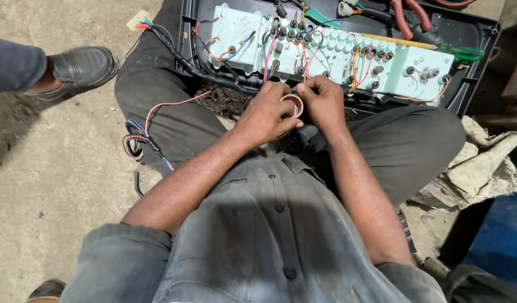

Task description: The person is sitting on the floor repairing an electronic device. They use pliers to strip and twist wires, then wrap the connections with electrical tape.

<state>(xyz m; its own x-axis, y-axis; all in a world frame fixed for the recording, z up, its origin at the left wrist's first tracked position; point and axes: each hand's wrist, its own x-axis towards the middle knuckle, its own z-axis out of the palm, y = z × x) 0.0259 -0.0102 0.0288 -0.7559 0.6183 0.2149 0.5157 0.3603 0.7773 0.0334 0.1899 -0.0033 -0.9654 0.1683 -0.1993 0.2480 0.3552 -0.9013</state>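
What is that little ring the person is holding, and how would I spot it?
Find the pale green panel full of wires across the person's knees. Just below its middle both hands meet; the left hand holds a small tan tape roll, the only round hollow thing there.

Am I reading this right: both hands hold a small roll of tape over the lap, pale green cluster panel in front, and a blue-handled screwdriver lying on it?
Not quite. The head view shows the screwdriver lying on the cluster panel has a green handle, not blue. The rest holds: left hand and right hand hold the small roll of tape over the lap, panel in front.
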